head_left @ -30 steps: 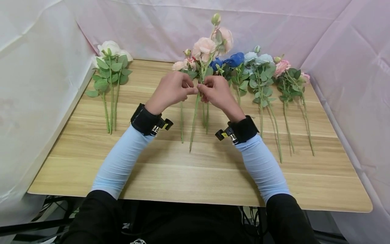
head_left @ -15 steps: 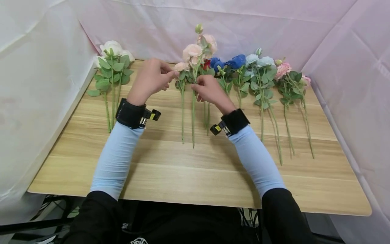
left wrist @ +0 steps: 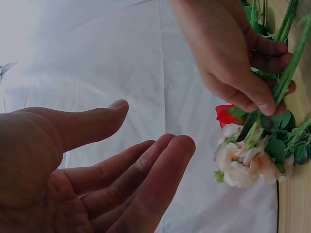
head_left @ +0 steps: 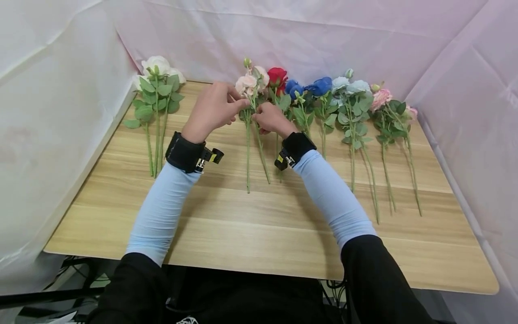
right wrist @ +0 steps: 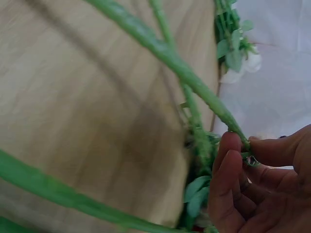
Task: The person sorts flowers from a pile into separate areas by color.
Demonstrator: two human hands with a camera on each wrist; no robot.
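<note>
My right hand (head_left: 273,119) pinches the green stem (right wrist: 170,57) of an artificial pale pink flower (head_left: 246,84) between thumb and fingertips, just under its leaves. That stem slants down toward the right over the table, crossing near another stem (head_left: 248,157). My left hand (head_left: 214,108) hovers at the left of the blooms. In the left wrist view its thumb and fingers (left wrist: 165,179) are spread apart with nothing between them. Pale pink blooms (left wrist: 243,162) hang beyond the right hand there, beside a red petal (left wrist: 226,115).
White flowers (head_left: 158,67) lie at the table's back left. Right of the hands stand in a row a red rose (head_left: 277,77), blue flowers (head_left: 321,86), light blue flowers (head_left: 358,87) and pink flowers (head_left: 381,98). Pale cloth walls (head_left: 283,36) border the wooden table (head_left: 259,234).
The pale pink flower has come down toward the table in my right hand, its stem's lower end swinging right. My left hand has let go of it and moved left, away from the stem.
</note>
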